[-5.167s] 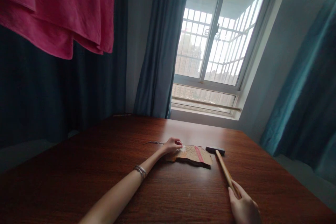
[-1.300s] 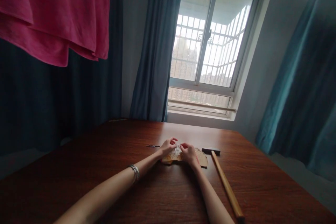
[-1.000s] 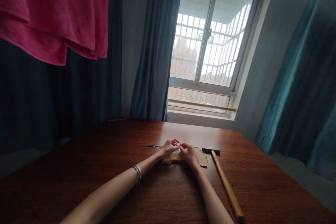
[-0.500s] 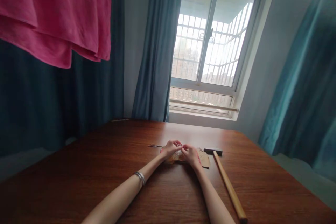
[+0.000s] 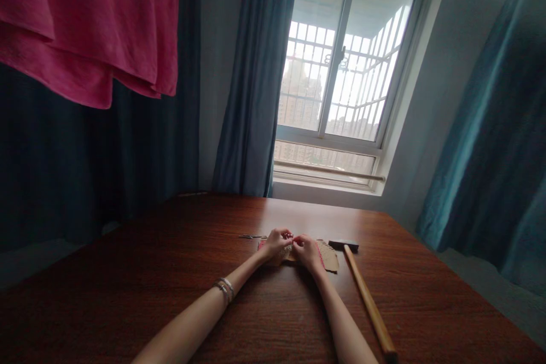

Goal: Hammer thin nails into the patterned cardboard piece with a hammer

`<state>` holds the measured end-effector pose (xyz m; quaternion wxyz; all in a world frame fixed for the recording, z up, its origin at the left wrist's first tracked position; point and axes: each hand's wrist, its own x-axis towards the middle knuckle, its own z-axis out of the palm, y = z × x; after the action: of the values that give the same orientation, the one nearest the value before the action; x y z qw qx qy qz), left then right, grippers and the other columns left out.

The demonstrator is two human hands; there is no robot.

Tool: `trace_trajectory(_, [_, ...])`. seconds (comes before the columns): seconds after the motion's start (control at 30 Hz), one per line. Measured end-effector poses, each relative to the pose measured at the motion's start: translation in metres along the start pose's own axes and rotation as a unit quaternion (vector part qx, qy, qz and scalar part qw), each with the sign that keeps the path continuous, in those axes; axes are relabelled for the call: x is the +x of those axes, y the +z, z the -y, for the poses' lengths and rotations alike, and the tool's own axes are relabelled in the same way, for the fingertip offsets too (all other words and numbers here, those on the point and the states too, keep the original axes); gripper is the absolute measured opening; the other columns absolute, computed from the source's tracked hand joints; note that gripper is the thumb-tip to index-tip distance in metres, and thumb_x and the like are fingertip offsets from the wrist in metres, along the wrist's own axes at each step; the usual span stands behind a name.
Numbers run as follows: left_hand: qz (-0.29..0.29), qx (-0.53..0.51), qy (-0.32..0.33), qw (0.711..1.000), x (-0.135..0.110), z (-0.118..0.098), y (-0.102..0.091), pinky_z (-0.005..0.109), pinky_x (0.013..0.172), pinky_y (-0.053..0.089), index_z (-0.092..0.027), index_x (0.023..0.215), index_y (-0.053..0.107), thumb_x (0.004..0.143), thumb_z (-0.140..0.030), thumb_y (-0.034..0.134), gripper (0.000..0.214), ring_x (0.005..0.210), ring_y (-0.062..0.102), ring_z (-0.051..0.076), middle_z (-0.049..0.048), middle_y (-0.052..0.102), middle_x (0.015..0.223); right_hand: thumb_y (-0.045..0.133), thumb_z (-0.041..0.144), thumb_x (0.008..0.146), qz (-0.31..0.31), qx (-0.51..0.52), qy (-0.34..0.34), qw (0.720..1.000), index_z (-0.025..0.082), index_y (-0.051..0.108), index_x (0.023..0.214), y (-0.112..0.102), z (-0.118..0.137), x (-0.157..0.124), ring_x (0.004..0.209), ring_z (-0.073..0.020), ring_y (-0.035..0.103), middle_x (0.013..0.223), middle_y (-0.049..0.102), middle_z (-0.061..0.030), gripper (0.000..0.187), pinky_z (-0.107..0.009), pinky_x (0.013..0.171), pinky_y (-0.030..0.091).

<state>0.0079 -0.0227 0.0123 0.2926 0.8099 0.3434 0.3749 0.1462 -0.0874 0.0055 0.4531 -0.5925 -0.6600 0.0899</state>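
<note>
My left hand point(image 5: 276, 243) and my right hand point(image 5: 307, 251) meet at the fingertips over a brown cardboard-like piece point(image 5: 331, 260) on the table. Both are closed in a pinch; whatever lies between the fingers is too small to make out. Pink edging shows on the piece beside each hand, and a row of small dark marks runs along its upper right part. Its middle is largely hidden by my hands. A slim metal tool point(image 5: 249, 236) lies just left of my left hand, its kind unclear.
To the right lies a hammer point(image 5: 367, 296) with a dark head and a long wooden handle, reaching toward the near edge of the brown wooden table point(image 5: 205, 318). Pink cloth point(image 5: 89, 28) hangs at upper left. Curtains point(image 5: 251, 79) and a window point(image 5: 333, 68) stand behind.
The view has shifted slightly, so everything sits a little further left. My hands keep their pinch over the cardboard-like piece, with only slight finger movement.
</note>
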Motion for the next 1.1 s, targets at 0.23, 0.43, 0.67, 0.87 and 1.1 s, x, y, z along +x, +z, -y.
trace_trajectory(0.23, [-0.008, -0.001, -0.007, 1.000, -0.001, 0.001, 0.000, 0.022, 0.063, 0.043, -0.013, 0.077, 0.067, 0.067, -0.028, 0.058, 0.020, 0.068, 0.057, 0.014, 0.0036, 0.066, 0.072, 0.054, 0.024, 0.068, -0.005, -0.036, 0.037, 0.999, 0.020, 0.070, 0.074, -0.030, 0.009, 0.005, 0.070, -0.0165, 0.061, 0.074, 0.068, -0.0036, 0.017, -0.024, 0.067, 0.044])
trace_trajectory(0.43, [-0.004, -0.019, -0.020, 1.000, 0.000, 0.005, 0.003, 0.022, 0.061, 0.042, -0.012, 0.077, 0.067, 0.067, -0.028, 0.057, 0.022, 0.067, 0.058, 0.015, 0.0045, 0.066, 0.071, 0.044, 0.033, 0.075, -0.112, -0.124, 0.112, 0.980, 0.017, 0.066, 0.093, -0.116, 0.005, -0.044, 0.084, -0.0262, 0.060, 0.093, 0.066, -0.0141, 0.033, -0.036, 0.075, 0.042])
trace_trajectory(0.67, [-0.007, -0.036, -0.026, 0.999, 0.003, 0.012, 0.005, 0.022, 0.060, 0.043, -0.010, 0.079, 0.068, 0.066, -0.029, 0.057, 0.025, 0.068, 0.060, 0.016, 0.0059, 0.067, 0.072, 0.045, 0.054, 0.074, -0.183, -0.348, 0.254, 0.884, 0.017, 0.066, 0.097, -0.142, -0.022, -0.156, 0.073, -0.0316, 0.061, 0.092, 0.064, -0.0195, 0.048, -0.041, 0.063, 0.046])
trace_trajectory(0.87, [-0.003, -0.028, -0.055, 0.998, 0.003, 0.013, 0.006, 0.022, 0.061, 0.043, -0.010, 0.079, 0.068, 0.067, -0.028, 0.057, 0.024, 0.070, 0.060, 0.016, 0.0062, 0.068, 0.074, 0.039, 0.035, 0.084, -0.118, -0.411, 0.283, 0.859, 0.018, 0.062, 0.098, -0.128, -0.004, -0.170, 0.084, -0.0274, 0.061, 0.100, 0.061, -0.0151, 0.032, -0.035, 0.068, 0.046])
trace_trajectory(1.1, [-0.008, -0.034, -0.047, 0.998, 0.001, 0.011, 0.004, 0.021, 0.061, 0.042, -0.009, 0.078, 0.069, 0.066, -0.027, 0.057, 0.024, 0.068, 0.060, 0.015, 0.0058, 0.068, 0.072, 0.027, 0.049, 0.084, -0.045, -0.231, 0.373, 0.898, 0.019, 0.057, 0.103, -0.152, 0.007, -0.157, 0.077, -0.0310, 0.063, 0.089, 0.066, -0.0159, 0.047, -0.040, 0.065, 0.044])
